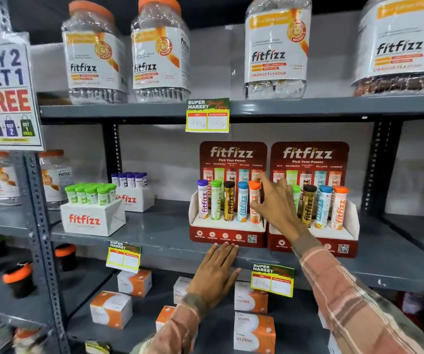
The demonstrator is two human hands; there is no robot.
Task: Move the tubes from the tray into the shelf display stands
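Two red fitfizz display stands sit side by side on the middle shelf, the left stand (232,153) and the right stand (309,153). Each holds a row of upright tubes with differently coloured caps. My right hand (280,208) reaches to the orange-capped tube (254,186) at the right end of the left stand, thumb on its body and index finger at its cap. The tube stands upright in its slot. My left hand (216,272) lies flat, palm down, on the shelf's front edge just below the left stand, holding nothing.
Further left on the same shelf, a white fitfizz box (92,219) holds several green-capped tubes (91,194), with a box of purple-capped tubes (129,178) behind it. Large fitfizz jars (276,49) stand on the shelf above. Orange-and-white cartons (254,330) fill the shelf below. Price tags (207,116) hang from shelf edges.
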